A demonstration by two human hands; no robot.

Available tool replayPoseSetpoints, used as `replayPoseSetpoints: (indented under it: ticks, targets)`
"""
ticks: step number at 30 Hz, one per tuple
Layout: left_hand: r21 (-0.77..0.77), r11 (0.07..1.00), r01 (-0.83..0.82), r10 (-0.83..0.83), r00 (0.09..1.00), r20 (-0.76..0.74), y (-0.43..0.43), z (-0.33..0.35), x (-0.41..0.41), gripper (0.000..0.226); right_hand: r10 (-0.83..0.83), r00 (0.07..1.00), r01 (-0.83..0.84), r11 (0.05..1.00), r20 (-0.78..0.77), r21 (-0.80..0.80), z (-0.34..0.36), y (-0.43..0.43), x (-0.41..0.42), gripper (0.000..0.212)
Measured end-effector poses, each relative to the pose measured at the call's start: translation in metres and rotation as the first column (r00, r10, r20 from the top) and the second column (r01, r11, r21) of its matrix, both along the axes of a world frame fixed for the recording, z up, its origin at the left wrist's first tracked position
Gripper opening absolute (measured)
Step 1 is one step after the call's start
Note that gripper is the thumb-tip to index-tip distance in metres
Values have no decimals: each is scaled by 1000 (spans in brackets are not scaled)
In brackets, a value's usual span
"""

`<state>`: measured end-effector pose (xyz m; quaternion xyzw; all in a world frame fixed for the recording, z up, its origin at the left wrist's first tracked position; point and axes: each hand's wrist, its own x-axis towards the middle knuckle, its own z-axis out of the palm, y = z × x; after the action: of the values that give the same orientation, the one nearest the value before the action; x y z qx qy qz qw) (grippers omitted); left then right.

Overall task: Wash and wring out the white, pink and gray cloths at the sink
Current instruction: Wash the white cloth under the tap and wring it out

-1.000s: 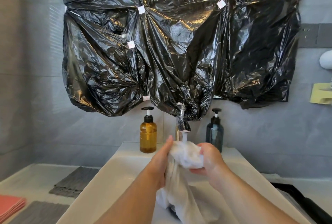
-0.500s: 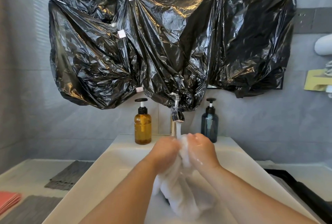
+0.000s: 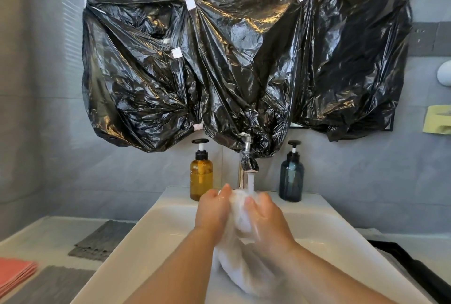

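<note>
The black plastic sheeting point(image 3: 244, 59) covers most of the gray wall above the basin and is held by small white tape squares point(image 3: 190, 4).

The white sink point(image 3: 151, 242) sits below it, centered in front of you.

The white cloth point(image 3: 240, 220) is over the sink bowl. Its upper end is bunched between your hands, directly under the running water. Its lower part hangs down into the bowl.

One gray cloth point(image 3: 105, 240) lies flat on the counter, left of the sink. A second gray cloth point(image 3: 48, 284) lies nearer to you, with the folded pink cloth point(image 3: 14, 272) just beside it at the left edge.

Your left hand point(image 3: 212, 211) grips the bunched cloth from the left, fingers curled against it. Your right hand point(image 3: 268, 218) grips it from the right, thumb pressed into the fabric.

An amber pump bottle point(image 3: 201, 176) stands upright on the back rim, left of the faucet point(image 3: 247, 159). A dark blue pump bottle point(image 3: 291, 179) stands to its right.

The water stream point(image 3: 250, 183) falls from the spout onto the top of the cloth.
</note>
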<state>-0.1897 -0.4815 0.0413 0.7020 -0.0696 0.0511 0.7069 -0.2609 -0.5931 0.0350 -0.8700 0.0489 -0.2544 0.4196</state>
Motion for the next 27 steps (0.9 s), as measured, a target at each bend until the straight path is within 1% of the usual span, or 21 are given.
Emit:
replayPoseSetpoints:
  ticks: [1,2,4,5,6,7,8,9,10,11,12,14,16,18,20,21,23,24,25,26,27]
  targets:
    - [28,999,23,-23,1000,17,0,0,0,31,-37,999,41,984,28,-172,-1,1,1,26]
    - [52,997,59,-60,998,23,-2,0,-1,31,-71,996,81,969,52,-235,-3,1,5,24]
    - [79,986,145,-147,989,17,-6,4,-2,31,-115,988,133,974,108,-181,-5,-1,17,16]
    - [82,976,200,-201,980,2,-7,5,-3,30,-83,994,92,986,68,-140,-5,0,21,10]
    - [94,963,252,-251,968,-16,-8,7,-5,29,-67,997,65,997,-48,-46,-2,2,29,12]
    - [117,948,295,-292,955,-45,-9,7,-4,29,-134,989,124,982,-57,-143,-1,-5,36,20]
    - [141,930,340,-332,940,-76,-8,9,-6,30,-189,982,182,968,-22,-175,0,-12,35,22]
    - [152,907,392,-380,919,-105,-7,10,-9,31,-144,985,142,989,-96,-33,2,-12,35,19]
    - [166,882,441,-423,896,-134,-7,10,-10,32,-99,991,107,989,-89,99,7,-13,24,16]
    - [182,857,482,-459,875,-155,-6,10,-12,34,-134,990,141,976,-50,164,9,-18,19,22]
    - [189,840,509,-482,859,-173,-5,12,-15,35,-142,984,164,957,-107,239,11,-21,18,30]
    - [168,800,575,-545,815,-196,-3,16,-20,36,-156,978,203,879,-142,432,20,-32,16,34]
    - [139,759,637,-595,764,-250,0,18,-26,41,-187,978,201,755,-89,624,30,-41,16,31]
    - [159,726,669,-590,725,-356,3,15,-25,57,-182,983,121,621,-7,774,38,-47,15,29]
    - [160,700,696,-578,684,-445,7,10,-20,71,-147,987,13,500,71,866,40,-50,14,28]
    - [151,694,704,-581,671,-460,8,8,-18,70,-130,987,-32,436,98,899,42,-49,12,25]
    - [129,707,695,-586,678,-444,9,8,-15,68,-120,984,-93,298,134,950,46,-49,8,18]
    - [76,732,677,-593,688,-419,11,11,-15,67,-132,981,-101,265,139,959,50,-49,5,16]
    - [-14,760,650,-603,697,-388,11,12,-12,62,-139,984,-69,295,114,953,54,-50,2,19]
    - [-106,782,614,-607,714,-349,12,14,-10,52,-131,990,-4,398,61,917,56,-52,1,23]
    - [-192,801,566,-597,740,-309,13,16,-10,39,-97,995,72,554,-21,829,56,-53,-1,25]
